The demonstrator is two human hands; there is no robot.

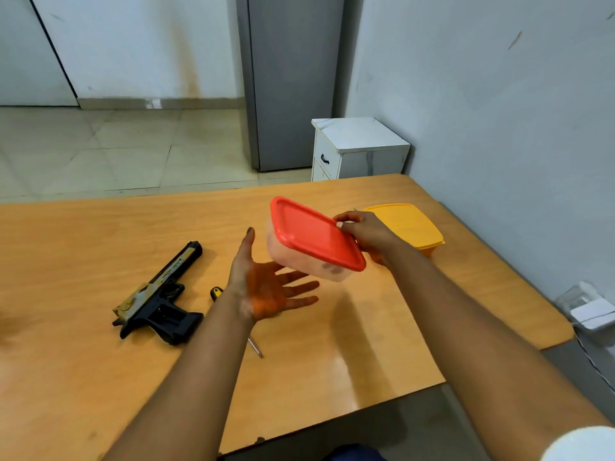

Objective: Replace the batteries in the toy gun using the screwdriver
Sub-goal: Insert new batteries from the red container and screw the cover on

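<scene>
A black and gold toy gun (159,297) lies on the wooden table (83,247), left of my arms. The screwdriver lies under my left forearm; its yellow-black handle (216,292) and metal tip (256,348) show on either side. My right hand (366,235) grips the right end of a clear container with a red lid (312,236), held tilted above the table. My left hand (266,287) is open, palm up, just below and left of that container, not touching it.
A container with a yellow lid (411,227) sits on the table behind my right hand. A white charger with a cable (590,311) lies past the table's right edge. A small white cabinet (357,149) and a grey fridge (293,81) stand beyond the far edge.
</scene>
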